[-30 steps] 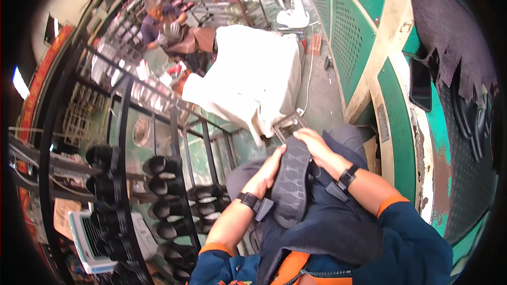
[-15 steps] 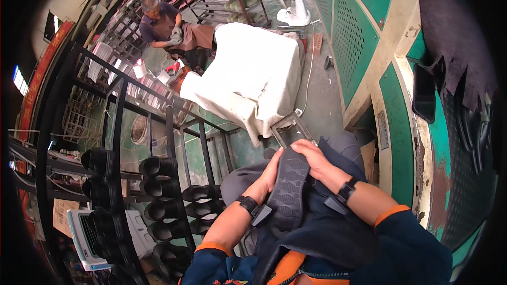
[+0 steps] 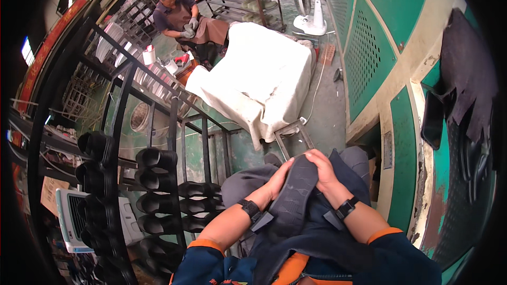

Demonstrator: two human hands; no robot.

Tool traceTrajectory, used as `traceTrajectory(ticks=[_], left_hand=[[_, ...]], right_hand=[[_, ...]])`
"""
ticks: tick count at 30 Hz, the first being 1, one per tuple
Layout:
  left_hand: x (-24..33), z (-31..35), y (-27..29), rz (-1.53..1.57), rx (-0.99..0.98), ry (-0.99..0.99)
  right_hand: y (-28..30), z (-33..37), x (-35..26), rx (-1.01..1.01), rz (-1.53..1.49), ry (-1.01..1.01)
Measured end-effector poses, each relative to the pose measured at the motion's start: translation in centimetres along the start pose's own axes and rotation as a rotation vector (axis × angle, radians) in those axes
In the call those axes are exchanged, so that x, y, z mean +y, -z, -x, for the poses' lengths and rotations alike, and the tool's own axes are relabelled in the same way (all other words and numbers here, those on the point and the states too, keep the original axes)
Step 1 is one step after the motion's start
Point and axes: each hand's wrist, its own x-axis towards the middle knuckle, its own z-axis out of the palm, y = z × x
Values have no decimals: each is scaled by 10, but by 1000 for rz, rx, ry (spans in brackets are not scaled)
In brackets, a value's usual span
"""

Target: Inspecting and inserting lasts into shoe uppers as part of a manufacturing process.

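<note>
A black shoe (image 3: 296, 192) stands on end above my lap, its ridged sole turned up toward me and its narrow end pointing away. My left hand (image 3: 277, 180) is closed along its left edge. On the other side, near the far end, my right hand (image 3: 321, 168) grips it with the fingers wrapped over the edge. The upper faces away and is hidden, as are most of my fingertips. Dark cloth (image 3: 317, 248) covers my lap below the shoe.
Black shoes (image 3: 154, 178) hang in columns on a dark metal rack (image 3: 122, 111) at my left. Ahead stands a table draped in white cloth (image 3: 264, 63), with a metal frame (image 3: 289, 129) before it. Green machine panels (image 3: 401, 153) rise at right. Another person (image 3: 185, 21) sits beyond.
The shoe now leans a little more to the right at its far end, and both hands have shifted with it. The view has turned slightly. The other person's hands have come lower.
</note>
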Motion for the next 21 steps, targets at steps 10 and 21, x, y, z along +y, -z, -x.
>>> traceTrajectory(ticks=[10, 21], left_hand=[[-12, 5, 11, -85, -115, -100], [-10, -7, 13, -125, -108, -61]], right_hand=[[6, 20, -1, 112, 5, 45], [30, 4, 14, -10, -204, -82]])
